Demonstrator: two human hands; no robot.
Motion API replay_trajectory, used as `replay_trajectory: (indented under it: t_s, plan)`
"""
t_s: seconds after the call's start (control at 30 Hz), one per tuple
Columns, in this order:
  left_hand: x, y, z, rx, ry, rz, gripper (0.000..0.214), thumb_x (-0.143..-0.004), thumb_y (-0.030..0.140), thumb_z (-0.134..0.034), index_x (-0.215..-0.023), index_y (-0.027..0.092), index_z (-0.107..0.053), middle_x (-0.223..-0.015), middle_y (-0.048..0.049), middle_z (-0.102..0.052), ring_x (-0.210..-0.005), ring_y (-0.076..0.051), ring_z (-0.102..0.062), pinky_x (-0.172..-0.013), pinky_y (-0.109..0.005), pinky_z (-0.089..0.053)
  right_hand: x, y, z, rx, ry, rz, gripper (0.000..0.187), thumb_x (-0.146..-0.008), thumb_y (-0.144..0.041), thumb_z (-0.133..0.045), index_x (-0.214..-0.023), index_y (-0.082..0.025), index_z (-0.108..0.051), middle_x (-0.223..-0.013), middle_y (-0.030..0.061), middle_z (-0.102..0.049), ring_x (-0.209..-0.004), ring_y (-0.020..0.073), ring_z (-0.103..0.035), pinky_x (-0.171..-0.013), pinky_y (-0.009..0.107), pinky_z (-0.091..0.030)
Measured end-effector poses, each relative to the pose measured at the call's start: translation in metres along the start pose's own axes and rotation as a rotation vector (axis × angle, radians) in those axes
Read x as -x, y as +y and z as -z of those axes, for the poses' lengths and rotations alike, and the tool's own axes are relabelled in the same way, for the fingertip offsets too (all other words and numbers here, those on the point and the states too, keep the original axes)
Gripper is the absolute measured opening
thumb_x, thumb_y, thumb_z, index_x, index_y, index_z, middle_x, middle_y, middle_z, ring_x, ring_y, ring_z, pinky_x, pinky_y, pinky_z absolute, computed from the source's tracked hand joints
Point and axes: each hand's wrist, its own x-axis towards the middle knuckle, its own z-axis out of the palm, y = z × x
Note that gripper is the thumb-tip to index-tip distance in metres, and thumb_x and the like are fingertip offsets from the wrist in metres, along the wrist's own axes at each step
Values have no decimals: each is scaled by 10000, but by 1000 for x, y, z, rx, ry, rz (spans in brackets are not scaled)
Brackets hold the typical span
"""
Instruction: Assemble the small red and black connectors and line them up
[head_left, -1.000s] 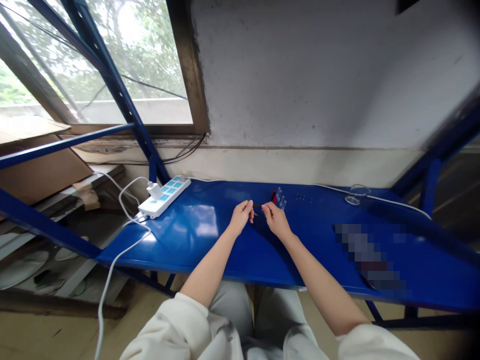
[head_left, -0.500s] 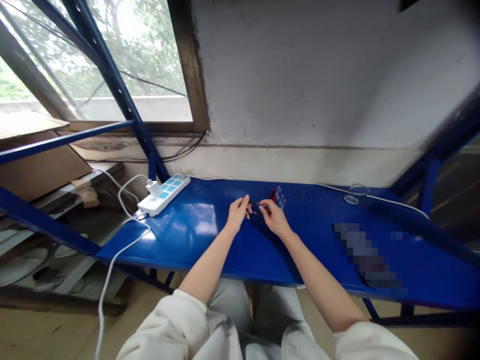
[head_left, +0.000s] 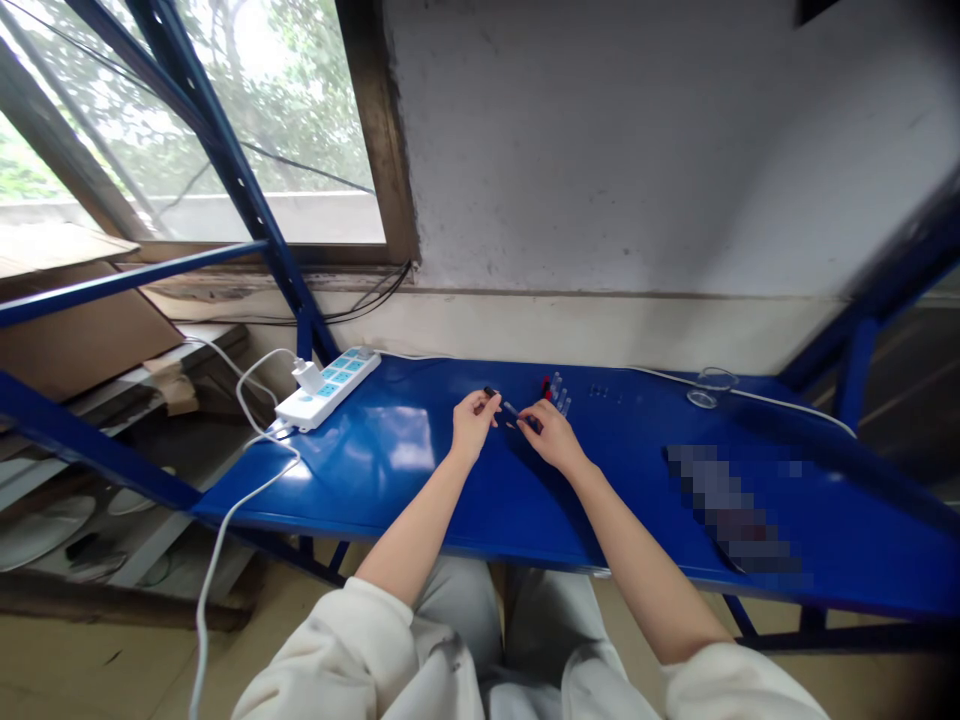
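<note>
While left fingers [head_left: 492, 406] pinch a dark piece [head_left: 489, 392] | right fingers [head_left: 529, 427] pinch a clear-ended piece [head_left: 511, 409] | clear tubes [head_left: 556, 384]: contents unclear

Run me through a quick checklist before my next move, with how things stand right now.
1. Left hand grip: ok, pinching a dark piece.
2. Right hand grip: ok, holding a slim piece that points toward the left hand.
3. Held pieces' ends undamaged: cannot tell, too small.
4. Clear parts close by: ok, on the table just beyond the right hand.
5. White cable away from both hands: ok, hanging over the table's left side.
</note>
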Motion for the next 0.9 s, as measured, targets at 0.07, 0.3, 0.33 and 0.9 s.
replay_trajectory:
  t_s: [0.07, 0.3, 0.33, 0.9]
  plan:
    - [0, -1, -1, -52, 70, -42, 301, -679, 400, -600, -811, 129, -605, -624, -2, -575, -499, -76, -506, -480, -196, -414, -1, 3, 6, -22, -23, -65, 176, -743, -297, -479, -803, -168, -583, -710, 28, -558, -582, 114, -500, -568, 229, -398]
    - [3, 6, -24, -428, -228, -121, 216, -681, 346, -601, -752, 146, -644, -682, -19, -629, -570, -106, -534, -573, -228, -423, 9, 24, 28, -51, -8, -304, 147, -696, -308, -509, -740, -178, -561, -668, 15, -604, -606, 125, -548, -574, 220, -396]
    - [3, 7, -29, -495, -256, -129, 205, -678, 339, -605, -748, 152, -649, -695, -19, -637, -581, -109, -535, -582, -230, -418, 11, 27, 30, -24, -7, -334, 137, -690, -303, -516, -731, -180, -561, -673, 17, -610, -618, 130, -555, -574, 220, -392]
    - [2, -18, -65, -990, -271, -212, 172, -700, 353, -610, -705, 182, -634, -722, -28, -590, -703, -154, -519, -611, -255, -372, 16, 33, 30, 373, -96, -623, 218, -755, -359, -483, -859, -213, -606, -811, 53, -646, -765, 179, -592, -560, 228, -363]
